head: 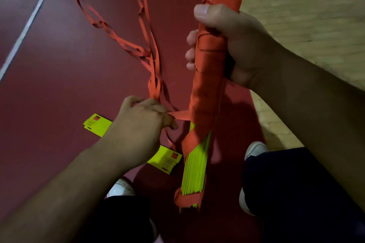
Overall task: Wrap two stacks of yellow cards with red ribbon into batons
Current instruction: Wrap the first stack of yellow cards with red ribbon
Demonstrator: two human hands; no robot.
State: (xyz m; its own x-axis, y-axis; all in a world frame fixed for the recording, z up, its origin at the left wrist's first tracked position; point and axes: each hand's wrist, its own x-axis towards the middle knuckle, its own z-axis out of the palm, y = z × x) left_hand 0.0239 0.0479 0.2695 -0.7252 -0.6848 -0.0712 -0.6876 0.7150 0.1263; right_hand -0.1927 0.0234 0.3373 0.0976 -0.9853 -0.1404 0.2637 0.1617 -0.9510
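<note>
Head view: my right hand (233,45) is clenched around the ribbon-wrapped baton (205,77), held upright over the red floor (59,69). My left hand (142,122) pinches the red ribbon (180,115) taut beside it. Loose yellow cards (166,161) lie on the floor below.

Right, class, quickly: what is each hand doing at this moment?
Left hand: closed, pinching the red ribbon pulled taut.
Right hand: closed around the wrapped bundle of cards.
</note>
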